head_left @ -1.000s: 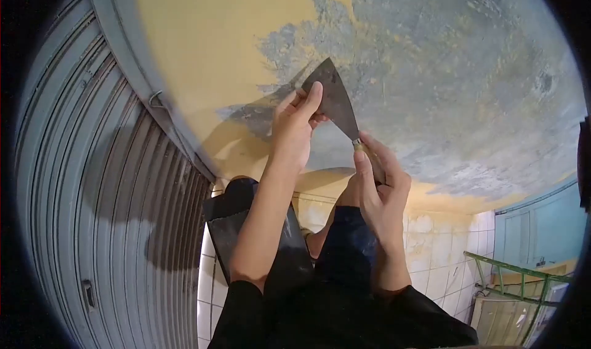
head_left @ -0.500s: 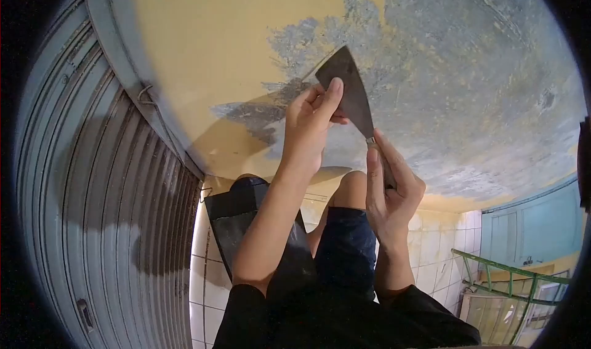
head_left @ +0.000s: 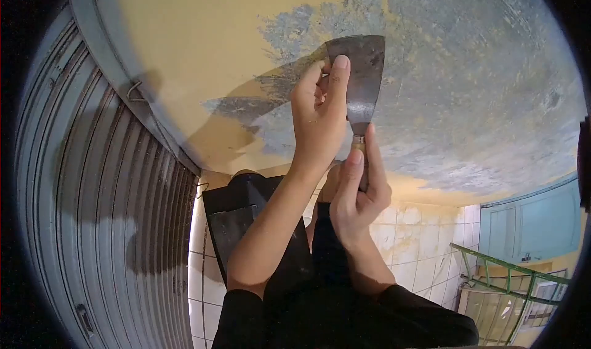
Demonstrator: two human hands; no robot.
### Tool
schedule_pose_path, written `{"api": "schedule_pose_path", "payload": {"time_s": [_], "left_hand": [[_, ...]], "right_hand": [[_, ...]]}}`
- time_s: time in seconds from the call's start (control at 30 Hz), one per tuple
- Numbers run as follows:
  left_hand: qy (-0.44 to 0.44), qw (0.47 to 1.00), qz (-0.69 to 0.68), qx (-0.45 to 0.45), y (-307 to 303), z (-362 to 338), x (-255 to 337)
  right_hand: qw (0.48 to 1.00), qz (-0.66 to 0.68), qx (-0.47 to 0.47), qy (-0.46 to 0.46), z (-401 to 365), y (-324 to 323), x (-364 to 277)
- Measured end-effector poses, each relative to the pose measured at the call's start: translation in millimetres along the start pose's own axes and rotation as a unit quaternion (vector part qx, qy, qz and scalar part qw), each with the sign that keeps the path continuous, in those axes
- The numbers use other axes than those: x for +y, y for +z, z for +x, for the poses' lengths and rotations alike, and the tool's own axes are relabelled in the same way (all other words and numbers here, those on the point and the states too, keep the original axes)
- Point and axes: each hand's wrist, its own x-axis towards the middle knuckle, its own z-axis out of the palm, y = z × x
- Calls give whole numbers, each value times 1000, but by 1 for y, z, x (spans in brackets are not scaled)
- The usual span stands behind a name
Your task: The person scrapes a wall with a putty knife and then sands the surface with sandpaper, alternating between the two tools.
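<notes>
A paint scraper [head_left: 365, 72] with a broad dark metal blade is held up in front of the wall, its blade pointing upward. My left hand [head_left: 321, 109] pinches the left side of the blade, with the thumb on the face toward me and the fingers behind. Lower down, my right hand [head_left: 360, 195] is wrapped around the scraper's handle, thumb and forefinger near the ferrule. Behind the scraper, the wall [head_left: 455, 96] shows a large patchy grey area where the yellow paint [head_left: 197, 41] is gone.
A grey ribbed metal shutter [head_left: 111, 183] runs along the left. Below are a black panel-like object [head_left: 234, 226] by my legs and a white tiled floor [head_left: 418, 244]. At the right are a light blue cabinet or door [head_left: 532, 226] and a green metal ladder-like frame [head_left: 508, 275].
The scraper has turned so its blade faces me more squarely and stands more upright. My right hand has shifted left with the handle; my left hand still holds the blade.
</notes>
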Motion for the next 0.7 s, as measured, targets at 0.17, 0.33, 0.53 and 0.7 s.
{"api": "schedule_pose_path", "payload": {"time_s": [0.17, 0.33, 0.53, 0.7], "left_hand": [[76, 996, 46, 9, -1, 4, -11], [80, 993, 65, 51, 5, 3, -8], [97, 991, 60, 72, 8, 14, 3], [88, 993, 58, 52, 8, 4, -6]], "right_hand": [[997, -31, -18, -61, -7, 10, 23], [992, -56, -1, -116, -6, 20, 31], [991, -49, -2, -125, 6, 24, 15], [984, -56, 20, -167, 2, 18, 21]]}}
